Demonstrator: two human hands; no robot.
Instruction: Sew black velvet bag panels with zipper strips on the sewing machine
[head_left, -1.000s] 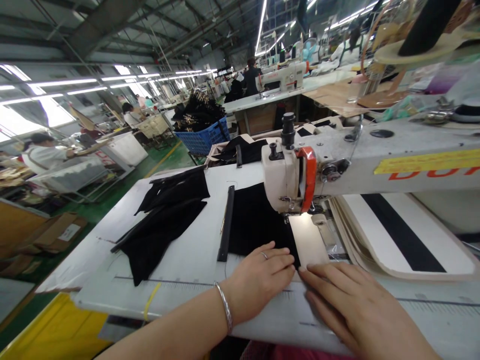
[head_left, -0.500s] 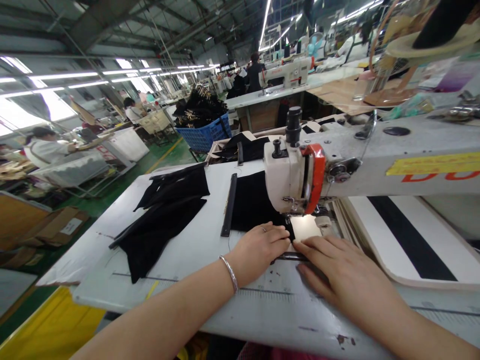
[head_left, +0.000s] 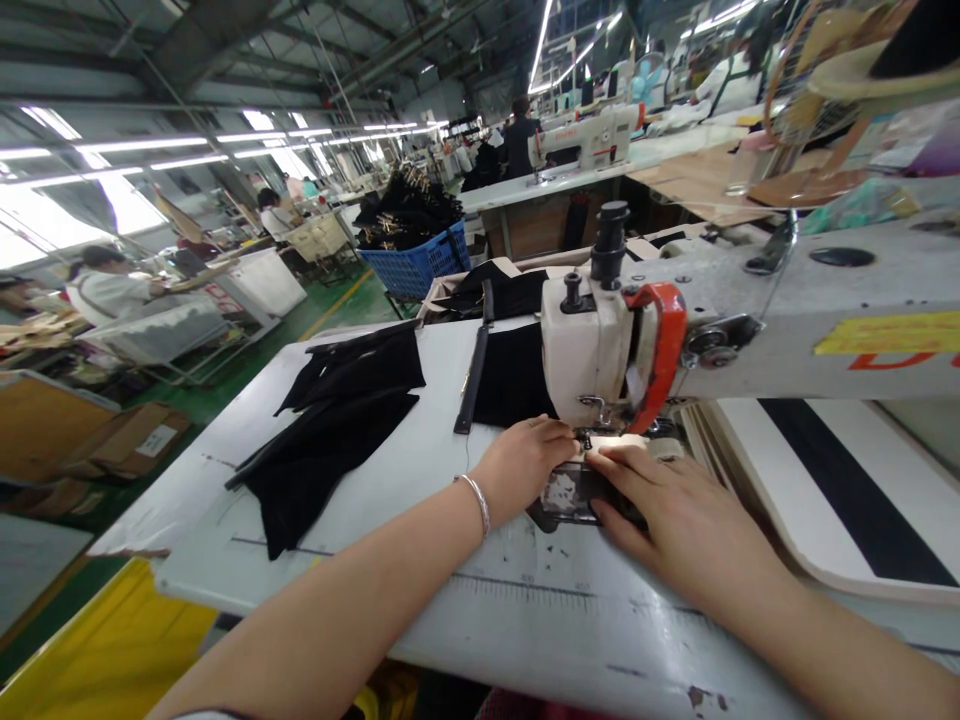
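Note:
A black fabric piece [head_left: 514, 375] with a dark strip [head_left: 471, 385] along its left edge lies on the sewing machine bed, partly behind the machine head [head_left: 585, 345]. My left hand [head_left: 521, 462] rests flat at the fabric's near edge, fingertips beside the presser foot [head_left: 585, 438]. To the right of the foot, my right hand [head_left: 667, 505] lies with fingers stretched over a cream piece [head_left: 616, 441], thumb apart on the metal plate [head_left: 566, 492]. Under the fingers, the edges of both pieces are hidden.
More black pieces [head_left: 330, 450] lie on the table's left side. Cream panels with a black stripe [head_left: 847, 490] are stacked at right. Behind stand a blue crate [head_left: 416, 268] of black goods and another sewing machine [head_left: 585, 140]. People sit farther off.
The black fabric has slid away from me past the presser foot, and both hands have moved slightly forward with it. More of the metal plate now shows. The view has shifted a little.

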